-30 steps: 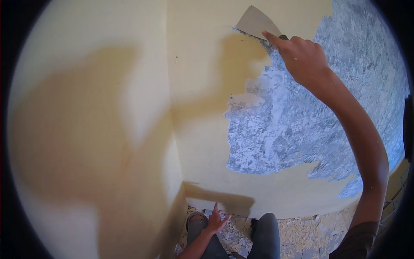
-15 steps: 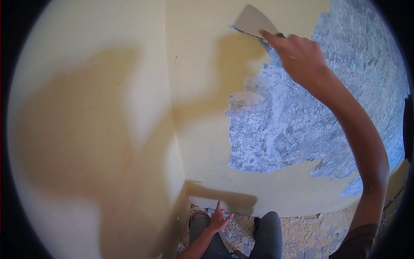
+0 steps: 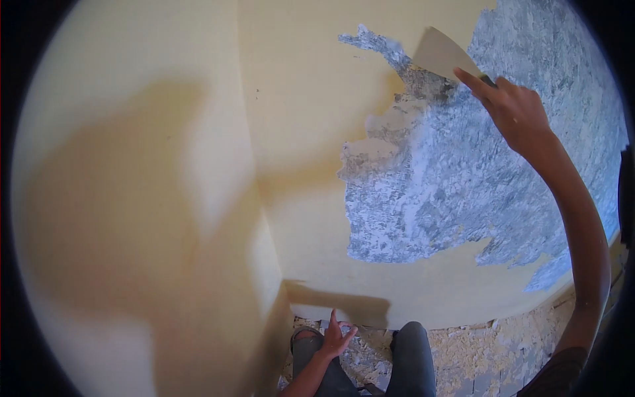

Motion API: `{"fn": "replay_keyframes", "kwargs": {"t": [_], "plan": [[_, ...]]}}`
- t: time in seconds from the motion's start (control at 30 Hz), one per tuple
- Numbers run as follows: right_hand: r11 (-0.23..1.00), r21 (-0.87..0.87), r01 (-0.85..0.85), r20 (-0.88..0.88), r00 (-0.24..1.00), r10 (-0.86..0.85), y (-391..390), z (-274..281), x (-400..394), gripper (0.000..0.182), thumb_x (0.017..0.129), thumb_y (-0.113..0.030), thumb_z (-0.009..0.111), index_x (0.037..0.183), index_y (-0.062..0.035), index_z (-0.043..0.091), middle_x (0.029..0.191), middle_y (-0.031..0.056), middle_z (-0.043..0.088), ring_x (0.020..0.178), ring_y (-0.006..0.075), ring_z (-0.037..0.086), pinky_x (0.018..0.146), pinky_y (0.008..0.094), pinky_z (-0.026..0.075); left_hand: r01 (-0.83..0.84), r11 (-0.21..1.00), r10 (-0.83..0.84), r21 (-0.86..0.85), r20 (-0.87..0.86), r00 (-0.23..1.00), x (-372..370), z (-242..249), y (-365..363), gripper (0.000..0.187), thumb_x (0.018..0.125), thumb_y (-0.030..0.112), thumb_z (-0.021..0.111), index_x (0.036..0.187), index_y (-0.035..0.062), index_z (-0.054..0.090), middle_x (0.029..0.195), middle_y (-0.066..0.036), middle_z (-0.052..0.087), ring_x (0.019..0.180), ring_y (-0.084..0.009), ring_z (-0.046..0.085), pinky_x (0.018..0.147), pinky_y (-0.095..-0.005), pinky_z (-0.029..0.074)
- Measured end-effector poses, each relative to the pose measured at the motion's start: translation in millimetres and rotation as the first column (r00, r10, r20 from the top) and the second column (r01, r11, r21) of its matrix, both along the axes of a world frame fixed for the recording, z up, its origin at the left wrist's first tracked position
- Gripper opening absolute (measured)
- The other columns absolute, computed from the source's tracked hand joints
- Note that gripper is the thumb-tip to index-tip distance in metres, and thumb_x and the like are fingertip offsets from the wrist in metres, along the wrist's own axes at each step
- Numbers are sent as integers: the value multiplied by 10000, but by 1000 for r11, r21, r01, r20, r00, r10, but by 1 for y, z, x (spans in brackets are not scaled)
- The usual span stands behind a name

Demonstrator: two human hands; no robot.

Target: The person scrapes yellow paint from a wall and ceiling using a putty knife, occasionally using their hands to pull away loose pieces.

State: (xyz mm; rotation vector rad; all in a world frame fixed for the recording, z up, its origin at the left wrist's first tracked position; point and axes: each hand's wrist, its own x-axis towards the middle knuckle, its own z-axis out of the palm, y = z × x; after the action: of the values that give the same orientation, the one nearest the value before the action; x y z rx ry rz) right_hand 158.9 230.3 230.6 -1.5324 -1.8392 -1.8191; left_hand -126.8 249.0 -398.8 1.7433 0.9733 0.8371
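Note:
My right hand (image 3: 519, 112) is closed round the dark handle of a wide scraper (image 3: 444, 54), its index finger stretched along the blade. The blade lies at the upper part of the wall, near the edge between yellow paint (image 3: 301, 86) and a large bared grey-white patch (image 3: 430, 178). A narrow bared strip (image 3: 374, 41) runs up and left from that patch. Low in the view, my left hand (image 3: 338, 341) holds nothing and rests by my left knee, with index finger and thumb apart.
A second yellow wall (image 3: 165, 218) meets the scraped one at a corner on the left, with shadows across both. Paint flakes (image 3: 469, 354) litter the floor below. My knees (image 3: 413, 357) are close to the wall's foot.
My right hand has moved right and slightly down with the scraper. The narrow bared strip at the upper left now shows where the blade was. My left hand has hardly moved.

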Motion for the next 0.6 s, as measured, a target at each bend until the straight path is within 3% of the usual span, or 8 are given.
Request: {"fn": "replay_keyframes", "kwargs": {"t": [0.07, 0.17, 0.3, 0.53, 0.6], "plan": [[999, 21, 36, 52, 998, -37, -11, -12, 15, 490, 929, -206, 669, 1407, -251, 569, 676, 110, 627, 468, 164, 560, 405, 327, 437, -16, 996, 17, 84, -6, 1000, 3, 5, -1, 1108, 868, 429, 714, 1514, -104, -10, 1109, -143, 697, 1130, -353, 614, 1026, -438, 418], [997, -22, 68, 57, 996, -66, -14, -29, 12, 527, 921, -175, 674, 1425, -274, 552, 660, 113, 601, 467, 156, 563, 404, 323, 433, 20, 1000, -19, -15, 48, 999, 4, 16, -3, 1104, 869, 429, 712, 1512, -108, -7, 1109, -150, 695, 1134, -357, 609, 1022, -440, 421], [993, 0, 114, 82, 990, -114, -13, -27, 6, 521, 916, -168, 680, 1413, -272, 563, 652, 104, 590, 457, 158, 555, 401, 321, 437, 25, 1000, -24, -13, 51, 998, 5, 13, -2, 1109, 865, 441, 710, 1510, -112, -4, 1122, -158, 689, 1170, -360, 586, 1038, -436, 405], [1000, -16, -2, 42, 999, 2, -5, -38, 24, 547, 917, -132, 662, 1429, -275, 535, 693, 119, 624, 452, 150, 564, 386, 307, 450, 10, 990, 10, 143, -141, 990, 15, 8, -8, 1091, 866, 445, 705, 1513, -113, 27, 1148, -101, 689, 1236, -365, 523, 1074, -460, 373], [1000, -6, -24, -127, 992, 23, -1, -64, 23, 578, 922, -101, 626, 1455, -284, 496, 690, 126, 624, 440, 145, 558, 370, 307, 460, 18, 990, 5, 142, -165, 986, 15, 14, -10, 1078, 872, 450, 700, 1516, -108, 41, 1136, -103, 690, 1199, -368, 542, 1053, -473, 383]]}}
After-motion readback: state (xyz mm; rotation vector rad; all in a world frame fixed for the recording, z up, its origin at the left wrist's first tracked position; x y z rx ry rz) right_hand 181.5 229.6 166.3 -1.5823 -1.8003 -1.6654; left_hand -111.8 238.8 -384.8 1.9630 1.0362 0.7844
